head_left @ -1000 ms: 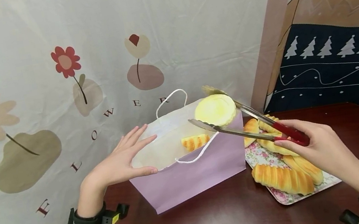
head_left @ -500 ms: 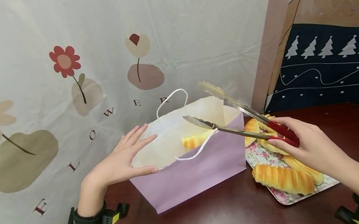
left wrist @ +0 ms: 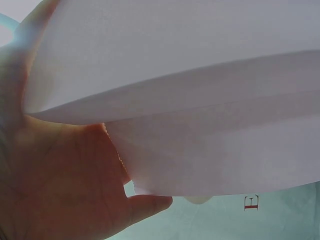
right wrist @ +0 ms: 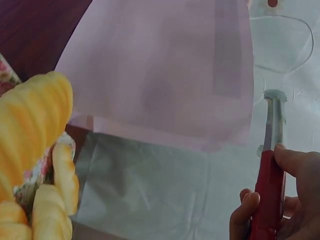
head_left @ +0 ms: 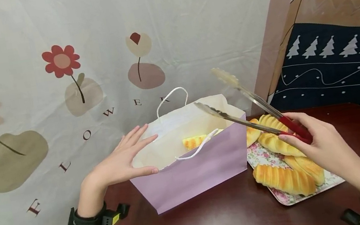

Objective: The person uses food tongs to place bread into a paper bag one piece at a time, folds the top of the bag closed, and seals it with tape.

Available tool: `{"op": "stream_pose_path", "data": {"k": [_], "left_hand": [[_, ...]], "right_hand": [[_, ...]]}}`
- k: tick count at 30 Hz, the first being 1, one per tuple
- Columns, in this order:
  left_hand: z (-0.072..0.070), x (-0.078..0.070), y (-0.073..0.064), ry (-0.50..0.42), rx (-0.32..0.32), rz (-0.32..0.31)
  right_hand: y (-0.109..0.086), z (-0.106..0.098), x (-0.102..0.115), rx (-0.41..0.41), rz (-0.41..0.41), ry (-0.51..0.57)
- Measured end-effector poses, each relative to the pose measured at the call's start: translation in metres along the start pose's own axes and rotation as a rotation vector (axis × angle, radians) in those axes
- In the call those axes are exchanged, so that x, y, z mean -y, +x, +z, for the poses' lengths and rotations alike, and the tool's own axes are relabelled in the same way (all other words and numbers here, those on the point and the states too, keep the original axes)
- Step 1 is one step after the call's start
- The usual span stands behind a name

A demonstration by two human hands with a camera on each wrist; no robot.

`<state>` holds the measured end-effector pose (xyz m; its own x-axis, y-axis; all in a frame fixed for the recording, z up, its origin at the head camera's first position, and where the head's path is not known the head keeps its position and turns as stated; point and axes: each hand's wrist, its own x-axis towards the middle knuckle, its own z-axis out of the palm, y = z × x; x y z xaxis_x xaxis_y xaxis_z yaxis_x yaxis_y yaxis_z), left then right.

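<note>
A lilac paper bag [head_left: 198,177] with white cord handles stands on the table, its mouth spread wide. Inside it lies a golden ridged bread piece [head_left: 194,142], and a pale yellow edge shows beside it, partly behind the front handle. My left hand [head_left: 121,161] rests with spread, straight fingers on the bag's left rim; the left wrist view has the palm against the paper. My right hand [head_left: 322,139] grips red-handled metal tongs [head_left: 254,103] above the bag's right end. Nothing is between the tongs' parted tips.
Right of the bag, a floral tray [head_left: 263,154] carries several breads, among them a ridged roll [head_left: 284,180] at the front. The dark red-brown table [head_left: 216,218] reaches back to a printed cloth backdrop [head_left: 207,23].
The round pale yellow pastry has left the tongs and dropped into the bag. My right hand then moved the tongs up and to the right. My left hand stays in place.
</note>
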<state>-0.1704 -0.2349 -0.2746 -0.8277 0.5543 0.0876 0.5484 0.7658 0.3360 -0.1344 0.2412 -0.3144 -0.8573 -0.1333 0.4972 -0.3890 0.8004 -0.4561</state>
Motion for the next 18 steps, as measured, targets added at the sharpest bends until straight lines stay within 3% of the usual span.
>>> {"op": "stream_pose_path", "data": {"k": [7, 18], "left_hand": [[-0.001, -0.001, -0.001, -0.006, 0.000, -0.001], [0.000, -0.001, -0.001, -0.003, -0.007, 0.009]], "right_hand": [[-0.009, -0.011, -0.018, -0.042, 0.061, -0.035], [-0.030, -0.023, -0.047, 0.024, 0.239, -0.189]]}}
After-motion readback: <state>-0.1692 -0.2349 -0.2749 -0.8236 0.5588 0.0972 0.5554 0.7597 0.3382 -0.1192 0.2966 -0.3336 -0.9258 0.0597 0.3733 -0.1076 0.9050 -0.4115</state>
